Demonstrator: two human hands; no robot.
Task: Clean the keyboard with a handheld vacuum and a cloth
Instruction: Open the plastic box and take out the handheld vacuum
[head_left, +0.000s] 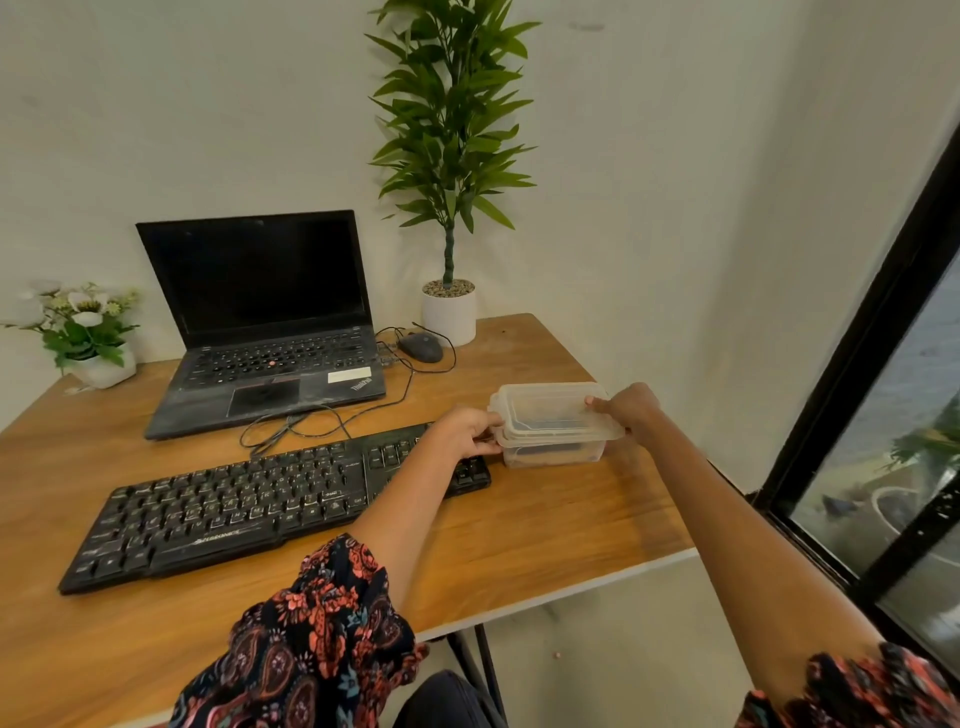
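On the far left of the table (545, 530) stands a small flower pot (98, 366), then the open laptop (265, 332), dusty and dark. Nearer lies the keyboard (260, 501), the thing to be cleaned, set at a slant with its right end touching the clear plastic box (553, 449). Behind it sit the mouse (421, 347) with its loose cable and the tall potted plant (449, 312).

The step in hand looks like opening the box, which probably holds the cleaning tools; something dark shows through its wall, but I cannot tell what. The left hand (465, 431) curls its fingers around the left end of the box near the rim and steadies it. The right hand (628, 410) pinches the right edge of the lid (556, 410), which already sits tilted above the base.

To do this well, keep the left hand pressing the base down so it does not slide onto the keys, and lift the lid evenly from the right corner instead of jerking it. Set the lid on bare wood to the right, well apart from the cable and the table edge, so both hands are free for what is inside.
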